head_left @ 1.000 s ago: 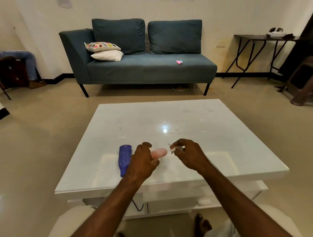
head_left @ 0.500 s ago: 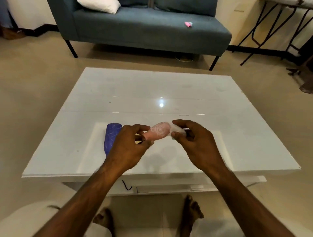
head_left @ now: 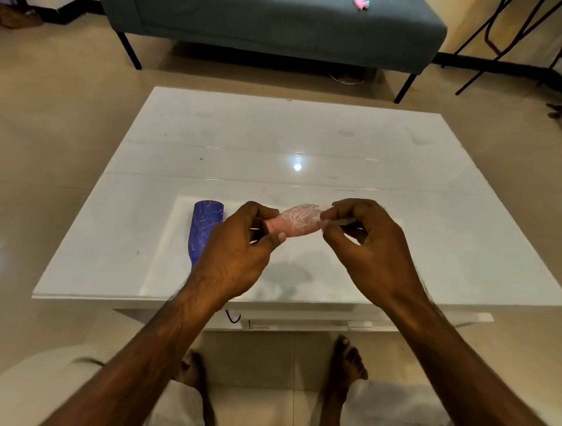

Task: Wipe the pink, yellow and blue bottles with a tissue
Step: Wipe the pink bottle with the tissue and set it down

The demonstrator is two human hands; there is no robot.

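On the glossy white table (head_left: 395, 213), your scribbled blue bottle (head_left: 204, 231) lies unwiped. Your left hand (head_left: 234, 258) pinches the neck of the marked pink bottle (head_left: 296, 223), your right hand (head_left: 369, 254) pinching white tissue (head_left: 342, 221) at its base. No yellow bottle shows; wiping looks barely started.

Glossy white counter (head_left: 380, 146) catching a bright ceiling-light reflection (head_left: 297, 166), beige tiled floor (head_left: 60, 100) spreading around it, teal sofa (head_left: 273, 30) on dark legs standing beyond (a small pink item (head_left: 361, 3) lying on its seat), black folding-table legs (head_left: 498, 33) showing at right.
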